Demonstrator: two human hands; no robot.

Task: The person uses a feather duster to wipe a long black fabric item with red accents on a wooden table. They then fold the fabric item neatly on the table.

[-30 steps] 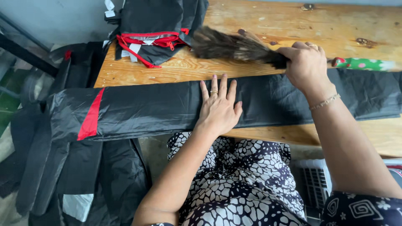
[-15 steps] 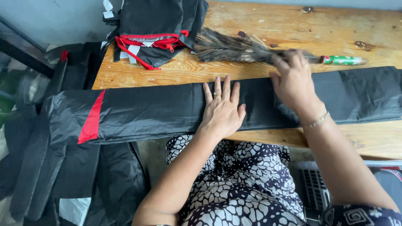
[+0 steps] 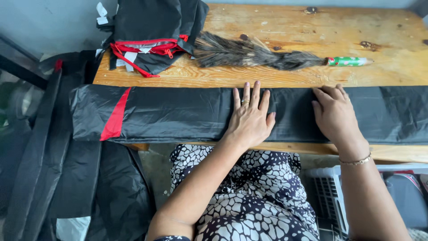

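Along the near edge of the wooden table (image 3: 290, 33) lies a long, folded black fabric piece (image 3: 178, 114) with a slanted red stripe (image 3: 115, 114) near its left end, which overhangs the table's corner. Both hands rest flat on top of it, grasping nothing. The left hand (image 3: 249, 118) lies palm down with fingers spread and pointing away from the person (a ring shows on one finger). The right hand (image 3: 334, 114) lies just beside it, palm down, fingers close together and slightly bent; a thin bracelet (image 3: 356, 160) circles that wrist. Behind the fabric, well apart from the hands, a feather duster (image 3: 254, 56) with a green patterned handle lies across the tabletop. At the far left corner sits a bundle of black cloth with red trim (image 3: 151, 35). More dark fabric (image 3: 67, 178) hangs beside the table on the left.
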